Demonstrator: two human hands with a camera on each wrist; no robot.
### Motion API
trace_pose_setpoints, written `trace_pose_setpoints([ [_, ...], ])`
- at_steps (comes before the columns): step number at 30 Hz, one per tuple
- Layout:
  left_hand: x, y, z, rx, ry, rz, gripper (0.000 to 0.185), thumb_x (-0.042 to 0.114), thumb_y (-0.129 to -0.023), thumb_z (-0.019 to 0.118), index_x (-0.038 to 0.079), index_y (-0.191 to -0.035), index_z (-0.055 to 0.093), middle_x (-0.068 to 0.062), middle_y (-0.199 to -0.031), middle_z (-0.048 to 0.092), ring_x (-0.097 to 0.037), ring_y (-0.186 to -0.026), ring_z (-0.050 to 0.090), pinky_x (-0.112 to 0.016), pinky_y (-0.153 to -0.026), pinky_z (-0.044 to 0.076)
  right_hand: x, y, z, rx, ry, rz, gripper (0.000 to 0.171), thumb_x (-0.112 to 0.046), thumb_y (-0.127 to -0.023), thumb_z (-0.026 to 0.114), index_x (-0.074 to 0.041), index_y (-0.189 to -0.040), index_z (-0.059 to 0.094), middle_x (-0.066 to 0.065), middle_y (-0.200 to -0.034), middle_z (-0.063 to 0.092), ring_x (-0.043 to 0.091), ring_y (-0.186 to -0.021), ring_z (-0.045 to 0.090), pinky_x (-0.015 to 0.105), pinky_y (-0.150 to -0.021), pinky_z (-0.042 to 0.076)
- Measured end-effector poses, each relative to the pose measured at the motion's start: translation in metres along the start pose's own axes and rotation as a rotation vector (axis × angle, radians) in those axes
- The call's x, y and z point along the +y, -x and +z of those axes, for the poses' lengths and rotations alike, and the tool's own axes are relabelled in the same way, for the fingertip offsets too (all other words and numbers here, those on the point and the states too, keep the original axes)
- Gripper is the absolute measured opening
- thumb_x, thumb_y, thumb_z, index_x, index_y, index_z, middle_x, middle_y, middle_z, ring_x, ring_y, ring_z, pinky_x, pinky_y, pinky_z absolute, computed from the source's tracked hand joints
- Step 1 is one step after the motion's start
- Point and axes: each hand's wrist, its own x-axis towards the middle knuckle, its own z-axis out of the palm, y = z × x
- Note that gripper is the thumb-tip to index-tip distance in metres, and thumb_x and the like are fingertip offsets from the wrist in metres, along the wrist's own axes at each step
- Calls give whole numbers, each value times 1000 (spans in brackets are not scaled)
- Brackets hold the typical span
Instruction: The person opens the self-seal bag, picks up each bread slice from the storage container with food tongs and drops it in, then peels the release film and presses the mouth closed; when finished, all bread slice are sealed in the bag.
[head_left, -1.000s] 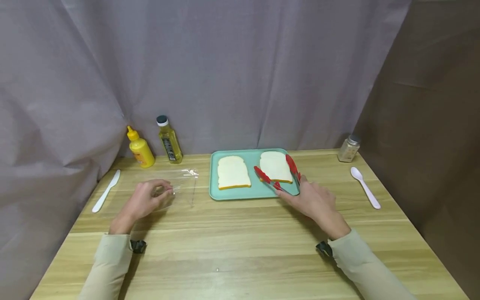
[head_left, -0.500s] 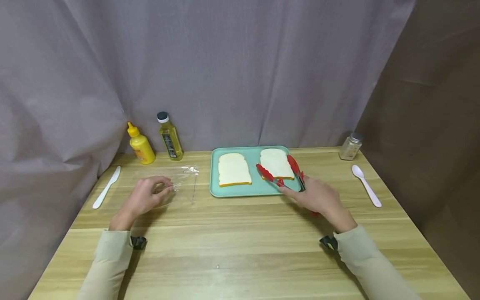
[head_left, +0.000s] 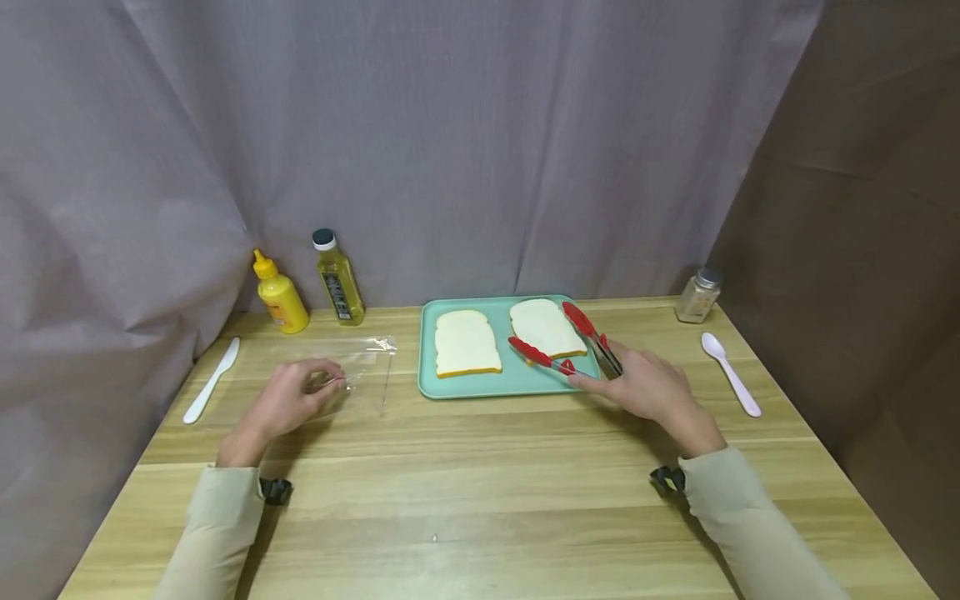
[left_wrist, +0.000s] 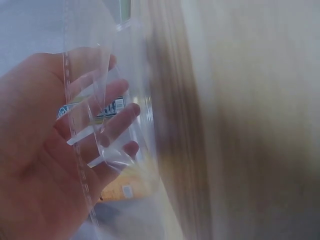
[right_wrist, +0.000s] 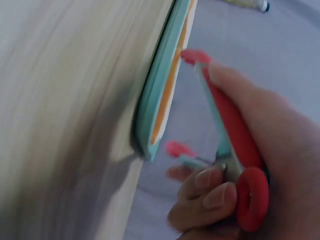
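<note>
My left hand [head_left: 288, 400] pinches the edge of a clear plastic bag [head_left: 371, 379] at the left of the table; in the left wrist view its fingers show through the film [left_wrist: 80, 155]. My right hand [head_left: 651, 387] grips red-tipped tongs [head_left: 534, 352] by their arms, and the right wrist view shows the red handle [right_wrist: 232, 120] under the thumb. The spread tong tips lie on either side of the right bread slice [head_left: 546, 327]. A second bread slice [head_left: 467, 343] lies flat beside it on the teal tray [head_left: 513, 382].
Behind the bag stand a yellow squeeze bottle [head_left: 281, 302] and an oil bottle [head_left: 341, 287]. A white knife [head_left: 213, 379] lies at far left. To the right are a seasoning shaker [head_left: 698, 297] and a spoon [head_left: 731, 375]. A grey curtain [head_left: 450, 150] hangs behind the table.
The right bread slice has turned slightly and shifted left on the tray. The tongs have swung with it, and my right hand has moved a little to the right. My left hand stays put.
</note>
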Motion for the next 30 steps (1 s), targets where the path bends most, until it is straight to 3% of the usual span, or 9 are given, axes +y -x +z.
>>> trace_pose_setpoints([
  [4, 1, -1, 0, -7, 5, 0, 11, 9, -100, 78, 7, -110, 80, -15, -122, 81, -40, -117, 76, -59, -103, 61, -14, 8, -3, -43, 4, 84, 133, -103, -79, 49, -2, -164, 37, 33, -143, 64, 43, -107, 69, 42, -61, 47],
  [8, 1, -1, -1, -7, -7, -2, 11, 10, -100, 78, 8, -110, 81, -14, -122, 81, -38, -117, 76, -60, -104, 60, -22, 12, -4, -105, -9, 119, 131, -103, -81, 46, -4, -166, 33, 31, -134, 66, 37, -96, 67, 39, -60, 43],
  [14, 0, -1, 0, -13, -9, -17, 12, 11, -100, 78, 9, -111, 80, -14, -123, 81, -39, -119, 75, -62, -107, 58, -16, 7, 1, -106, -73, 96, 115, -98, -83, 53, -9, -156, 49, 20, -125, 70, 29, -87, 61, 37, -59, 43],
  [17, 0, 0, 1, -15, -7, -24, 11, 11, -100, 78, 9, -111, 80, -13, -122, 81, -40, -120, 75, -62, -108, 58, -11, 4, 4, -88, -115, 90, 114, -96, -83, 58, -9, -155, 51, 21, -134, 69, 32, -94, 63, 38, -62, 46],
  [21, -1, 1, 2, -20, -3, -25, 11, 12, -100, 78, 9, -111, 80, -13, -122, 81, -40, -120, 75, -62, -108, 57, -10, 3, 6, -84, -156, 86, 121, -95, -85, 57, -2, -162, 42, 27, -152, 60, 40, -118, 64, 48, -79, 56],
  [26, -2, 1, 2, -11, -8, -12, 9, 12, -100, 79, 11, -109, 81, -11, -119, 82, -37, -118, 76, -61, -107, 58, -16, 4, 7, -88, -170, 63, 120, -91, -90, 54, 3, -162, 37, 31, -155, 55, 48, -129, 62, 64, -94, 57],
  [30, -3, 0, 2, -6, -20, -1, 8, 12, -100, 78, 14, -107, 81, -9, -118, 82, -34, -116, 76, -61, -107, 57, -17, 4, 8, -65, -181, 55, 113, -88, -97, 43, 1, -165, 34, 32, -155, 55, 51, -132, 61, 67, -99, 54],
])
